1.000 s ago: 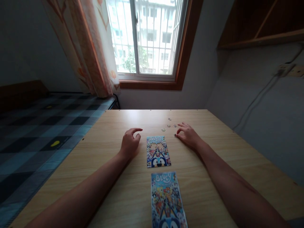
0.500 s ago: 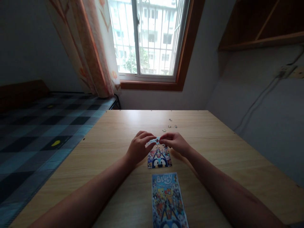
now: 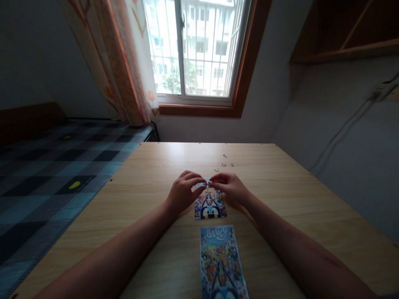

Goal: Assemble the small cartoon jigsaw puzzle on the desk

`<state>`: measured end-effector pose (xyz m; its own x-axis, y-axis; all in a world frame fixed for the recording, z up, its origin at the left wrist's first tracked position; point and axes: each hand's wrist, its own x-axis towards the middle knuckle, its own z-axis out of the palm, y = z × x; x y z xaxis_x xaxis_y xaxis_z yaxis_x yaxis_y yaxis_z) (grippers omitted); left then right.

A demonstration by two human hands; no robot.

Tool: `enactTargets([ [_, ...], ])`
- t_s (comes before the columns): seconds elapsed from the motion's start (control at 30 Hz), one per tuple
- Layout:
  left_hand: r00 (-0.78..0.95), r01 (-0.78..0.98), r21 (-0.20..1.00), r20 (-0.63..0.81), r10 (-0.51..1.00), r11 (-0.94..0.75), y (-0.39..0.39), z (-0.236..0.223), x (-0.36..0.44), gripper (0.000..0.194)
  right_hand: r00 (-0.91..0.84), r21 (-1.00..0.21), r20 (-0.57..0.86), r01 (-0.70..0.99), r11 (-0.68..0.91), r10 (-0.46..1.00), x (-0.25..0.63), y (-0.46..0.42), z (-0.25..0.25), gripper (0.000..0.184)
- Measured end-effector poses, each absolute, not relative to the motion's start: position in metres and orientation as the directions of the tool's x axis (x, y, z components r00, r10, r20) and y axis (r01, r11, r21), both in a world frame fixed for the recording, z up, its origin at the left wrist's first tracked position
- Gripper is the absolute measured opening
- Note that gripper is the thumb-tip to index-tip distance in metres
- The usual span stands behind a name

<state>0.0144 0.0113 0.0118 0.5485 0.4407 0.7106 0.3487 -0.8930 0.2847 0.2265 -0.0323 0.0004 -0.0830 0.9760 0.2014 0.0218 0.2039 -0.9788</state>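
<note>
A partly joined jigsaw puzzle [image 3: 210, 211] lies on the table, showing a blue cartoon dog's face along its near edge. Over its far part my two hands meet, fingertips almost touching. My left hand [image 3: 184, 190] curves in from the left, its thumb and forefinger closed about a small puzzle piece [image 3: 207, 183]. From the other side my right hand [image 3: 230, 187] pinches at the same piece; its fingertips partly hide it. Just beyond the hands lie several loose puzzle pieces [image 3: 223, 165].
Nearer to me lies a printed "Bluey" picture sheet or box [image 3: 222, 261]. All this rests on a pale wooden table [image 3: 149, 182]. A checked bed [image 3: 106, 155] stands at the left, a window [image 3: 205, 50] ahead, a wall shelf [image 3: 346, 54] at upper right.
The view has shifted very slightly. Both hands stay at the puzzle's far part with nearly the same grip; no piece has visibly been let go.
</note>
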Motion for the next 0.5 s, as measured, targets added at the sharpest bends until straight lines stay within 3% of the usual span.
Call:
enactTargets([
  [0.1, 0.537, 0.365, 0.302, 0.704, 0.464, -0.881, 0.013, 0.0105, 0.0137, 0.011, -0.084, -0.909, 0.347, 0.216, 0.357, 0.934, 0.2278, -0.0349, 0.0027, 0.02],
  [0.27, 0.529, 0.366, 0.313, 0.705, 0.473, -0.876, 0.0146, 0.0085, 0.0136, 0.01, -0.175, -0.669, 0.571, 0.466, 0.578, 0.802, 0.23, -0.0394, 0.0047, 0.01],
  [0.37, 0.528, 0.365, 0.314, 0.706, 0.473, -0.876, 0.0147, 0.0086, 0.0136, 0.01, -0.176, -0.602, 0.614, 0.527, 0.601, 0.769, 0.23, -0.0403, 0.0033, 0.011],
  [0.5, 0.521, 0.367, 0.327, 0.703, 0.484, -0.871, 0.0139, 0.0101, 0.0132, 0.011, -0.118, -0.65, 0.567, 0.543, 0.531, 0.815, 0.2284, -0.0408, 0.0014, 0.011],
])
